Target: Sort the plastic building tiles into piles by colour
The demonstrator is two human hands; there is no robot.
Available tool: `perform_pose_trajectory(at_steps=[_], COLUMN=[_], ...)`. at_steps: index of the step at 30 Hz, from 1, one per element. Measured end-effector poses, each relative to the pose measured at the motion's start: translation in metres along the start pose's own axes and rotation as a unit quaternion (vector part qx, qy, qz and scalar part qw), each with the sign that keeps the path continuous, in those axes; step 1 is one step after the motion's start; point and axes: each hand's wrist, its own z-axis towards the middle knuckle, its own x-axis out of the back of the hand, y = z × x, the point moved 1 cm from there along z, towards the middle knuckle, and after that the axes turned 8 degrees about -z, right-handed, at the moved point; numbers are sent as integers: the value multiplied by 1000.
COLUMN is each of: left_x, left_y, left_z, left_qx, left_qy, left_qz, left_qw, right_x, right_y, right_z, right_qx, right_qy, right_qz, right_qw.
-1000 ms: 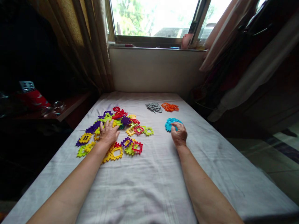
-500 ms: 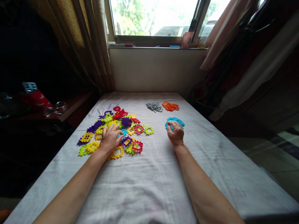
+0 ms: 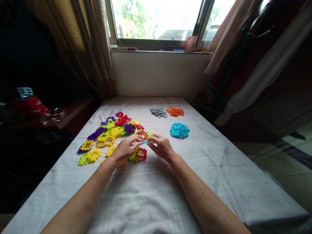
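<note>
Piece of blue plastic [image 3: 144,142], visible only as a thin strip, is pinched by both left hand [image 3: 127,148] and right hand [image 3: 162,147], in front and left of the blue pile [image 3: 179,130]; the strip is aligned hand to hand, the right being nearer the pile.

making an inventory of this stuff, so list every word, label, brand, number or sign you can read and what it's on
No text can be read anywhere.
Red container: pale marks, too blurred to tell whether they are lettering.
Pink cup: no lettering can be made out.
Blue piece between left hand and right hand: mostly hidden, no lettering visible.
Mixed-colour pile: no legible lettering.
</note>
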Motion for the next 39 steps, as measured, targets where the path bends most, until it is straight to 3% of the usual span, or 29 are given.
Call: perform_pose_trajectory(at_steps=[7,10,12,15,18,21,31,35,39], left_x=[-7,2,11,26,37,43,35,32,32], left_y=[-2,-11,-23,-44,-59,-63,-60,-57,-54], left_z=[7,5,3,-2,-3,0,23,24,7], left_qx=[27,60,82,108,123,124,134,126,104], left_qy=[3,44,61,56,51,50,51,66,75], left_qz=[-37,29,104,221,275,310,408,393,341], left_qw=[999,997,989,968,952,941,902,908,931], right_x=[-1,12,24,38,43,43,35,32,32], right_y=[5,30,57,99,128,141,152,151,141], right_z=[2,2,-1,-11,-21,-28,-38,-41,-38], right_qx=[-43,-134,-250,-407,-468,-488,-509,-488,-450], right_qy=[-1,84,174,261,311,333,299,293,289], right_qz=[29,55,74,95,112,110,80,39,-9], right_qw=[999,986,950,870,820,800,803,822,845])
